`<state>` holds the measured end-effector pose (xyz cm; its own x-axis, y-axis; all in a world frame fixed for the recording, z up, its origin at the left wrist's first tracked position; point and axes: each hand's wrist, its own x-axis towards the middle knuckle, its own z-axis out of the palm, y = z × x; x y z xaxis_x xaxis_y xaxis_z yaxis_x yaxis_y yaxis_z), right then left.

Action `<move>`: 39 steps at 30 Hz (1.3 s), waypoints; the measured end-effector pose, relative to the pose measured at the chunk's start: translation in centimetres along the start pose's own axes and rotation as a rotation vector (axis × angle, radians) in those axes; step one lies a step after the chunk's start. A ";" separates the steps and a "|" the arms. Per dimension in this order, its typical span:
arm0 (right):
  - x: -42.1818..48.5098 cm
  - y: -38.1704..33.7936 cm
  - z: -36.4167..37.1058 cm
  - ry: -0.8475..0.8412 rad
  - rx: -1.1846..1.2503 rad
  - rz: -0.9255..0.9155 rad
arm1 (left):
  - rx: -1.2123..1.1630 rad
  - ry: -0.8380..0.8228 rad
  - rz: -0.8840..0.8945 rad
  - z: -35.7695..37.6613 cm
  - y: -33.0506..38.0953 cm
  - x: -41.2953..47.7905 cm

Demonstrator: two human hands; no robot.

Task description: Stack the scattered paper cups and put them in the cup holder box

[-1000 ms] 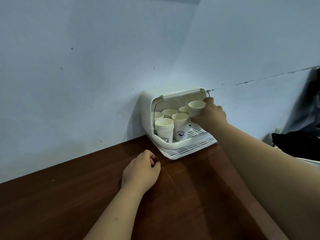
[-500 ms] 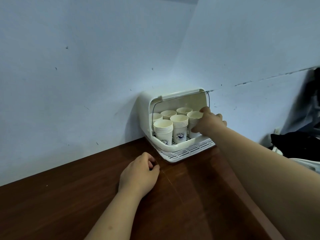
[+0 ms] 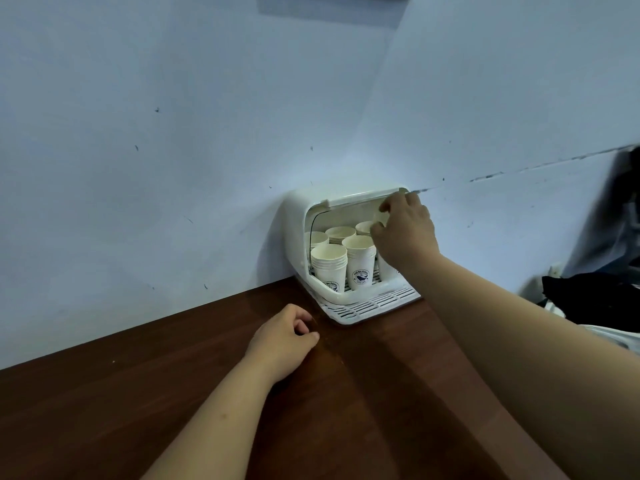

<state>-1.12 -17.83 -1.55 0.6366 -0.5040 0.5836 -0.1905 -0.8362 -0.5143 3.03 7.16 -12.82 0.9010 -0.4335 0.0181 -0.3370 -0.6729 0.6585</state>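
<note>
Right hand (image 3: 406,233) at box lid (image 3: 363,196); left hand (image 3: 282,341) loose on table (image 3: 104,410)

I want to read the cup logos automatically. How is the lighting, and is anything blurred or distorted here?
Head view: dim, bluish light; the cup holder box throws a soft shadow leftward on the wall; logos on the front paper cups show, lettering too small to read; dark clutter at the right edge is blurred.
</note>
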 end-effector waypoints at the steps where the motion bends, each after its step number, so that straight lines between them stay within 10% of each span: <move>1: 0.1 -0.8 -0.2 -0.007 0.029 -0.041 | -0.042 -0.010 -0.021 -0.4 0.3 0.2; 7: 1.1 -2.2 -1.3 -0.315 -0.070 -0.136 | -0.108 0.389 0.126 -5.0 7.3 1.9; 22: -6.8 1.1 -3.9 -0.147 0.029 -0.142 | -0.153 0.362 0.230 -1.3 11.0 -2.2; 39: -14.1 -2.6 -4.5 -0.359 0.284 0.138 | -0.242 0.142 0.020 -3.9 5.8 -9.9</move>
<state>-12.97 -9.53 -5.64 0.8470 -0.4578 0.2700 -0.1115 -0.6497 -0.7519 -6.76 9.90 -6.23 0.9297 -0.3458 0.1267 -0.2956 -0.4952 0.8170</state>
